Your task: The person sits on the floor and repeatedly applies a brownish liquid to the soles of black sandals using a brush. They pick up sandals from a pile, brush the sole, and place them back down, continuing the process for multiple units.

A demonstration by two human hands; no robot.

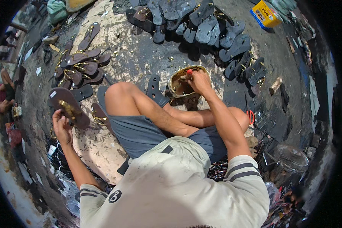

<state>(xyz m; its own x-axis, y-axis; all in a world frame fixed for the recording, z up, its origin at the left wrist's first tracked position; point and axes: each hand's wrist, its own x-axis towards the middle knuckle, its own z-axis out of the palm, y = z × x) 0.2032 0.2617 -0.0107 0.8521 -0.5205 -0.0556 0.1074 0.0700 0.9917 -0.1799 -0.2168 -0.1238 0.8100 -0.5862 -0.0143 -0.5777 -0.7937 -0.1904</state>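
Observation:
My left hand (63,128) is closed on the edge of a dark brown sandal (66,102) with a gold strap, raised at the left. Over a round pot (171,88) with a crusted, yellowish rim, my right hand (200,81) grips a small tool with a red end (189,72). Its lower part is hidden by the hand and the pot, so its kind is unclear. Something brown coats the inside of the pot. Next to the pot lies a black sole with cut-out holes (153,86).
A pile of brown sandals (79,68) with gold straps lies at far left. Several black soles (207,28) form a curved row at the far side. A yellow and blue box (265,15) stands far right. Red-handled scissors (250,117) sit by my right knee, near a fan (290,156).

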